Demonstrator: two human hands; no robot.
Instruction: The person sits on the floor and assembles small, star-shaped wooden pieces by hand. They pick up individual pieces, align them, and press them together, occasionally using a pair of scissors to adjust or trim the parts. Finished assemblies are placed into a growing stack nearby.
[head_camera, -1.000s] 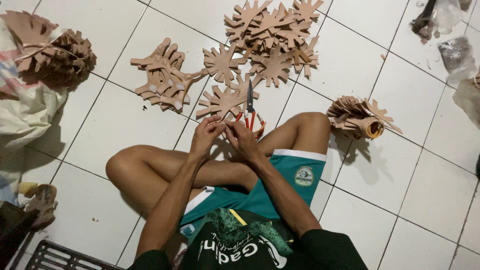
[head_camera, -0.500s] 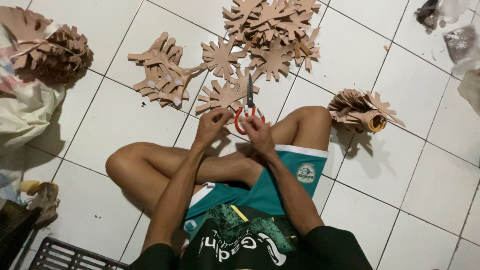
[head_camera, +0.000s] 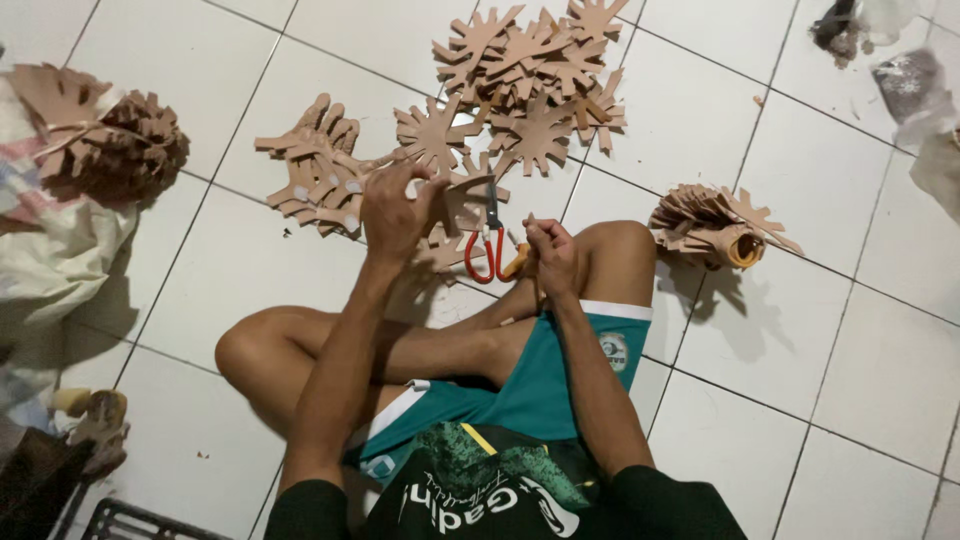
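Observation:
I sit cross-legged on a white tiled floor. My left hand (head_camera: 395, 205) is raised over the floor and grips a brown cardboard cut-out (head_camera: 462, 200) with star-like arms. Red-handled scissors (head_camera: 487, 248) lie on the tile between my hands, blades pointing away from me. Just right of the scissors, my right hand (head_camera: 552, 256) rests by my knee with its fingers curled closed. I cannot make out anything inside it.
A heap of brown star cut-outs (head_camera: 535, 75) lies ahead, with a smaller stack (head_camera: 315, 170) to the left. A rolled bundle of cut-outs (head_camera: 715, 225) lies right of my knee. At the left sit another bundle (head_camera: 105, 135) and white bags (head_camera: 50, 260). Plastic bags (head_camera: 905, 85) are at the top right.
My hands, which were together at the scissors, have parted. The left hand rose to the upper left with a cut-out. The right hand let go of the scissors, which now lie on the floor.

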